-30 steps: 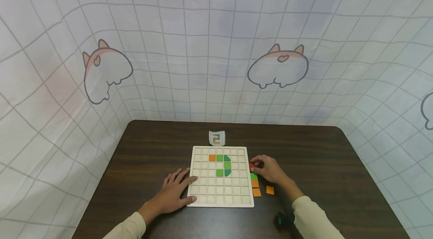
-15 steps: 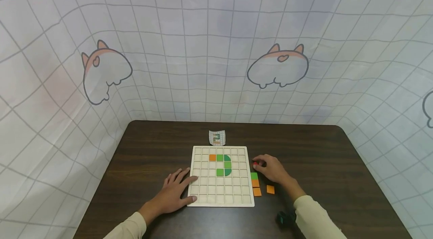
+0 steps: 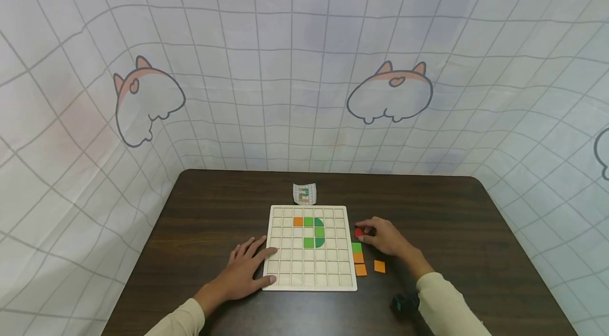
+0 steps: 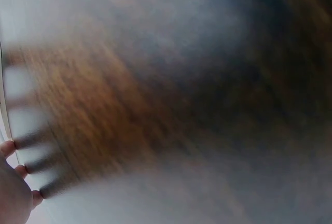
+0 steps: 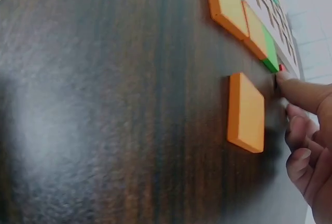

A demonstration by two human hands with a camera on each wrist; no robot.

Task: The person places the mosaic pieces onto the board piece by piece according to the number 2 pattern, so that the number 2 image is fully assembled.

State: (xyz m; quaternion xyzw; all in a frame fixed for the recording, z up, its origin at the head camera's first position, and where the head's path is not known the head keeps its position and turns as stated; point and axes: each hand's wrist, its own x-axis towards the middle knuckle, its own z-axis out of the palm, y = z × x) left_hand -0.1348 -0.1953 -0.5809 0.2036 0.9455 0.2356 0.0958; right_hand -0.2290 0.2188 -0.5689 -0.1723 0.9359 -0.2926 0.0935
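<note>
Red piece point(image 3: 359, 232) near board point(image 3: 290, 268), green tile point(image 3: 356, 247)

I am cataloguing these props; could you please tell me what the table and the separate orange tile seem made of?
Table: probably wood or wood-look laminate, softly glossy; streaky grain and a pale reflection show.
Separate orange tile: perhaps plastic or painted wood, smooth; its even colour leaves that open.

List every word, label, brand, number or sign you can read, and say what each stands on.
"2": a blocky coloured shape that looks like this numeral, on the small card.
Dark object beside the right sleeve: any marking is too small to read.
No words, labels or brands can be read.
</note>
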